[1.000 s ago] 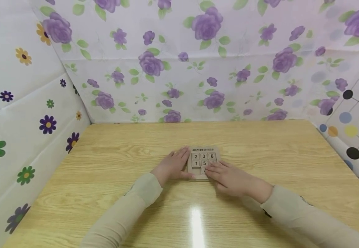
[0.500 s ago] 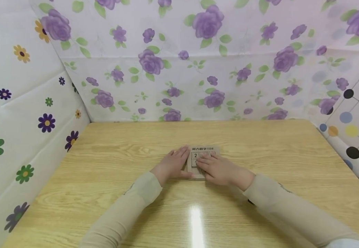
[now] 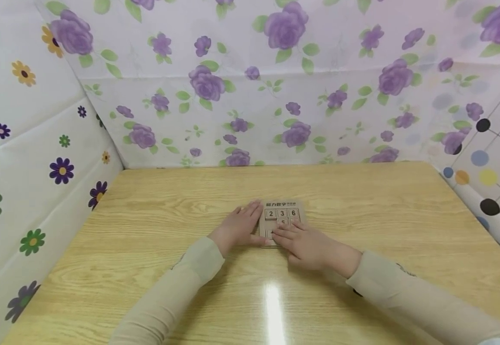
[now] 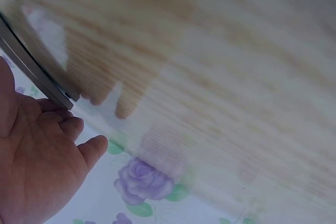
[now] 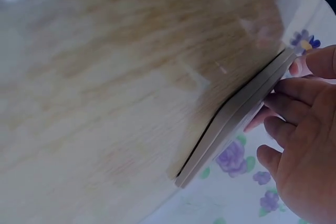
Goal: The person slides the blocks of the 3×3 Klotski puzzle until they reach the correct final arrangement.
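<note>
A square number sliding puzzle (image 3: 281, 204) lies on the wood-grain table (image 3: 180, 191). Its top row reads 2, 3, 6; below, a 5 is partly covered and the middle-left slot is vacant. My left hand (image 3: 238, 227) rests along the puzzle's left edge, fingers extended, its thumb at the near-left corner. Fingertips of my right hand (image 3: 312, 246) press on the lower tiles and hide several of them. In the right wrist view the puzzle's side (image 5: 236, 108) shows beside my fingers. The left wrist view catches the puzzle's edge (image 4: 34, 66) touching my fingers.
A floral sheet (image 3: 232, 72) hangs behind the table. Flower-patterned cloth (image 3: 25, 158) covers the left side, and dotted cloth (image 3: 495, 163) the right. Light glares off the table (image 3: 273, 306) in front of the hands.
The right hand swept left over the tiles, then drew back slightly toward the near edge. A tile from the middle-left slot now sits at lower left. The left hand stays in place.
</note>
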Action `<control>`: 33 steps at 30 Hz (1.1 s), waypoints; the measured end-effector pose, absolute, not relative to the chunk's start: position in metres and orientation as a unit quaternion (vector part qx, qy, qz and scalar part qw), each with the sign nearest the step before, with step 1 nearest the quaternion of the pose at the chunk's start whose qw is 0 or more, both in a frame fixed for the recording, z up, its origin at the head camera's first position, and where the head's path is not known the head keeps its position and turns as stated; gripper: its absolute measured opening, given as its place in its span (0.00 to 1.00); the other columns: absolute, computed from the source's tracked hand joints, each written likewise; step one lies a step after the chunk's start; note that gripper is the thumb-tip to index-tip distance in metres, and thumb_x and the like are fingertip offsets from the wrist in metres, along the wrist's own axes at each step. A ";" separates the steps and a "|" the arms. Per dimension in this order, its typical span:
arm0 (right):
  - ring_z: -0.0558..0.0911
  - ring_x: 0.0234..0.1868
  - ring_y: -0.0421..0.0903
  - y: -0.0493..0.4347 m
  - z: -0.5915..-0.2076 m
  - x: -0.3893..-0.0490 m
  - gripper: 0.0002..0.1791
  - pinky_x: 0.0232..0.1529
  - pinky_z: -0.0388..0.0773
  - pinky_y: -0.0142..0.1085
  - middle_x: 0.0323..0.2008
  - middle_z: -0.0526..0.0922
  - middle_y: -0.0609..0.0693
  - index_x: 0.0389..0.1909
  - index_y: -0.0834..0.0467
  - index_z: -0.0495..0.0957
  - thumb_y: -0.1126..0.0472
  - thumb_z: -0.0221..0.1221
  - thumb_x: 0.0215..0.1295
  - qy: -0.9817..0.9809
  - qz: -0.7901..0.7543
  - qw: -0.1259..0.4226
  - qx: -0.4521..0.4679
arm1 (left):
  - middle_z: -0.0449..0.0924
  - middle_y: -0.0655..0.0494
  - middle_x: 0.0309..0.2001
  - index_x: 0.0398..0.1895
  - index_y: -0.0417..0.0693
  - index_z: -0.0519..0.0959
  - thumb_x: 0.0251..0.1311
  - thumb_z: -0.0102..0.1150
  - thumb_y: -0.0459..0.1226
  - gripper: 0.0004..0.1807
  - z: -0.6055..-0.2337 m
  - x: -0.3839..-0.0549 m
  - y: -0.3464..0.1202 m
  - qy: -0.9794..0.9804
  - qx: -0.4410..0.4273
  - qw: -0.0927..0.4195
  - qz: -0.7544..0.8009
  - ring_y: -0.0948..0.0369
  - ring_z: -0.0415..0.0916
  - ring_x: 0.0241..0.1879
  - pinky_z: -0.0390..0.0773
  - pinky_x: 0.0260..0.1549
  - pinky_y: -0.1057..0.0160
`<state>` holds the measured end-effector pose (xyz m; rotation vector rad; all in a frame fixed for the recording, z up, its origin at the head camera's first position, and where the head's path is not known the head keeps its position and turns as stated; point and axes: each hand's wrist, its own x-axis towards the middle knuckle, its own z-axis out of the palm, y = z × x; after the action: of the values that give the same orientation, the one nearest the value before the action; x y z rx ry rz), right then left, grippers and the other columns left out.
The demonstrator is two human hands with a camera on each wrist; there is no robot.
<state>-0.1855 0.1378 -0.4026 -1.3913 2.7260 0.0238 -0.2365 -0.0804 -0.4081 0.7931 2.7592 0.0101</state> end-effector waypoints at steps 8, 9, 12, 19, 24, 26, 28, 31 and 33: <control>0.57 0.72 0.57 0.138 -0.396 -0.197 0.30 0.72 0.52 0.54 0.70 0.61 0.59 0.69 0.65 0.61 0.58 0.45 0.68 0.897 -0.022 0.062 -0.436 | 0.35 0.50 0.77 0.76 0.44 0.40 0.53 0.46 0.71 0.58 -0.411 -0.237 -0.079 0.952 0.276 0.135 0.002 0.56 0.35 0.76 0.46 0.73 0.51; 0.57 0.72 0.57 0.137 -0.396 -0.201 0.30 0.72 0.51 0.54 0.71 0.60 0.59 0.69 0.65 0.61 0.58 0.45 0.68 0.899 -0.022 0.061 -0.433 | 0.35 0.50 0.77 0.76 0.44 0.40 0.53 0.46 0.71 0.58 -0.411 -0.237 -0.079 0.952 0.276 0.135 0.002 0.56 0.35 0.76 0.46 0.73 0.51; 0.56 0.73 0.57 0.136 -0.396 -0.211 0.30 0.72 0.51 0.54 0.71 0.60 0.59 0.69 0.65 0.60 0.57 0.44 0.69 0.906 -0.014 0.061 -0.420 | 0.34 0.51 0.77 0.76 0.45 0.39 0.53 0.45 0.71 0.58 -0.409 -0.237 -0.078 0.952 0.275 0.137 0.002 0.56 0.35 0.76 0.45 0.73 0.51; 0.54 0.74 0.56 0.131 -0.398 -0.222 0.31 0.73 0.49 0.53 0.72 0.57 0.58 0.70 0.64 0.58 0.56 0.43 0.69 0.911 -0.009 0.076 -0.405 | 0.34 0.51 0.77 0.76 0.45 0.40 0.53 0.45 0.71 0.58 -0.409 -0.237 -0.078 0.952 0.276 0.133 0.000 0.57 0.35 0.76 0.46 0.73 0.51; 0.55 0.73 0.55 0.129 -0.398 -0.220 0.30 0.73 0.50 0.53 0.72 0.58 0.58 0.70 0.64 0.59 0.56 0.44 0.69 0.911 -0.002 0.081 -0.404 | 0.34 0.51 0.77 0.76 0.45 0.39 0.54 0.46 0.70 0.58 -0.408 -0.236 -0.079 0.951 0.276 0.137 0.003 0.57 0.35 0.76 0.47 0.73 0.50; 0.56 0.73 0.56 0.128 -0.398 -0.218 0.30 0.73 0.51 0.53 0.71 0.59 0.58 0.69 0.64 0.60 0.56 0.44 0.70 0.910 0.002 0.078 -0.408 | 0.34 0.51 0.77 0.76 0.45 0.39 0.54 0.46 0.70 0.58 -0.408 -0.236 -0.079 0.951 0.275 0.139 0.002 0.57 0.34 0.76 0.47 0.73 0.50; 0.56 0.73 0.56 0.128 -0.399 -0.214 0.29 0.72 0.51 0.53 0.71 0.60 0.58 0.69 0.64 0.60 0.55 0.44 0.70 0.908 0.006 0.076 -0.412 | 0.34 0.51 0.77 0.76 0.45 0.39 0.54 0.47 0.70 0.58 -0.407 -0.235 -0.080 0.951 0.274 0.140 0.004 0.57 0.35 0.76 0.47 0.73 0.50; 0.57 0.73 0.55 0.127 -0.400 -0.208 0.29 0.72 0.52 0.53 0.70 0.61 0.57 0.69 0.64 0.60 0.55 0.45 0.70 0.906 0.007 0.075 -0.417 | 0.35 0.51 0.77 0.76 0.44 0.40 0.54 0.47 0.69 0.57 -0.406 -0.235 -0.081 0.952 0.272 0.140 0.006 0.57 0.35 0.76 0.47 0.73 0.50; 0.57 0.73 0.55 0.127 -0.401 -0.204 0.30 0.72 0.52 0.52 0.70 0.61 0.57 0.69 0.64 0.60 0.56 0.45 0.69 0.904 0.009 0.071 -0.422 | 0.35 0.51 0.77 0.76 0.44 0.40 0.54 0.47 0.69 0.57 -0.406 -0.235 -0.081 0.952 0.271 0.138 0.005 0.56 0.35 0.76 0.47 0.73 0.50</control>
<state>-0.2043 0.1271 -0.4008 -1.2703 2.7180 0.0257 -0.2351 -0.0815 -0.4058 0.7847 2.7543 0.0156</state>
